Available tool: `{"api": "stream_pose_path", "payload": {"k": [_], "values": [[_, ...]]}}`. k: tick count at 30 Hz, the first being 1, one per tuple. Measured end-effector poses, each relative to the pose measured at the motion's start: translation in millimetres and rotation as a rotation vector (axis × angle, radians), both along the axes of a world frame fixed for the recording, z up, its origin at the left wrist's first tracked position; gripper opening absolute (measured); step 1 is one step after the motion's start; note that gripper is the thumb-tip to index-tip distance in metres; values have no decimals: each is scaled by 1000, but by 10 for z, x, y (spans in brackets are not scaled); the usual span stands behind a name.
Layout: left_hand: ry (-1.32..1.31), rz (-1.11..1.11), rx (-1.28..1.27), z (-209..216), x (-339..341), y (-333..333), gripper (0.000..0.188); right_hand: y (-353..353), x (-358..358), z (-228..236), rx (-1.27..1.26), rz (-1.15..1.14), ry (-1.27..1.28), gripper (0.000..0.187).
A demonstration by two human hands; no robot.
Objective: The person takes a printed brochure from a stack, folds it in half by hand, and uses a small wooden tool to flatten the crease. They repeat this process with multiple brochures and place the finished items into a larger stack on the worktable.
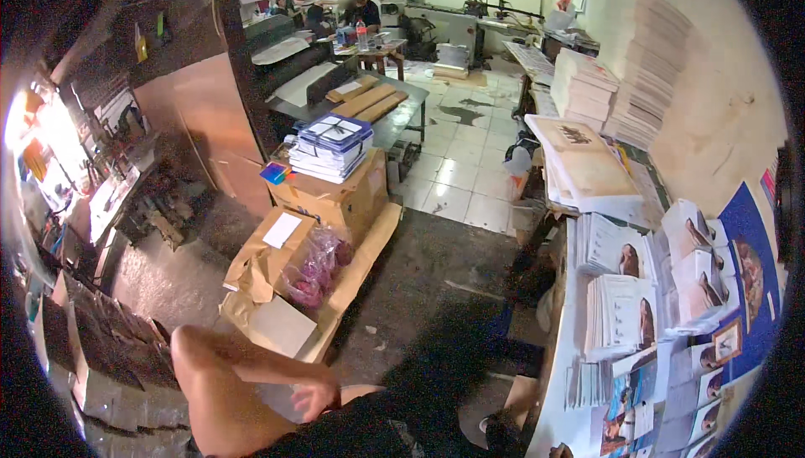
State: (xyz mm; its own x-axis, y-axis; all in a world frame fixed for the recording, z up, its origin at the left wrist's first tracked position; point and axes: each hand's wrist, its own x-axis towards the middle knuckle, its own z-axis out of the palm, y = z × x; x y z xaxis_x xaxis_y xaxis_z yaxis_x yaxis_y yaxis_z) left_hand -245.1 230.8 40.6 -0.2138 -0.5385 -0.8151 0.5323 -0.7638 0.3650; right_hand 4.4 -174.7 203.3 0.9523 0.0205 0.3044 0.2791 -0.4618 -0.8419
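Observation:
My left hand point(317, 396) is at the lower centre, with the arm bent sharply at the elbow and the hand close against my dark clothing. Its fingers are loosely bent and apart, with nothing seen in them. Nearest to it, beyond the forearm, lies a flat pale board point(283, 325) on brown cardboard. At the bottom edge, beside the right-hand table, a small bit of skin point(560, 451) shows, seemingly my right hand; its fingers are mostly cut off. Stacks of printed sheets point(619, 311) lie on that table, close by.
A large carton point(352, 189) bears a strapped bundle of books point(331, 146). Beside it lies a clear plastic bag with purple contents point(319, 265). Tall paper stacks point(646, 64) stand along the right wall. A person point(362, 9) is at the back, near a small table with a bottle point(361, 36).

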Motion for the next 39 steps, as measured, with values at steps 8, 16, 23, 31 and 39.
{"api": "stream_pose_path", "payload": {"k": [8, 16, 23, 31, 39], "values": [[13, -17, 55, 330, -31, -32, 37, -315, -155, 556, -43, 23, -249, 39], [-846, 618, 661, -229, -44, 828, 35, -1860, -600, 420, -534, -917, -279, 43], [-1626, 715, -119, 1140, 2218, 376, 33, -1325, -1437, 407, 50, -1285, -252, 44], [-809, 698, -402, 1467, 3076, -2922, 60, -1140, -1007, -568, -255, -713, 86, 51], [-892, 860, -234, 1077, 3022, -3433, 55, -374, -680, -726, -636, -691, 276, 58]]}}
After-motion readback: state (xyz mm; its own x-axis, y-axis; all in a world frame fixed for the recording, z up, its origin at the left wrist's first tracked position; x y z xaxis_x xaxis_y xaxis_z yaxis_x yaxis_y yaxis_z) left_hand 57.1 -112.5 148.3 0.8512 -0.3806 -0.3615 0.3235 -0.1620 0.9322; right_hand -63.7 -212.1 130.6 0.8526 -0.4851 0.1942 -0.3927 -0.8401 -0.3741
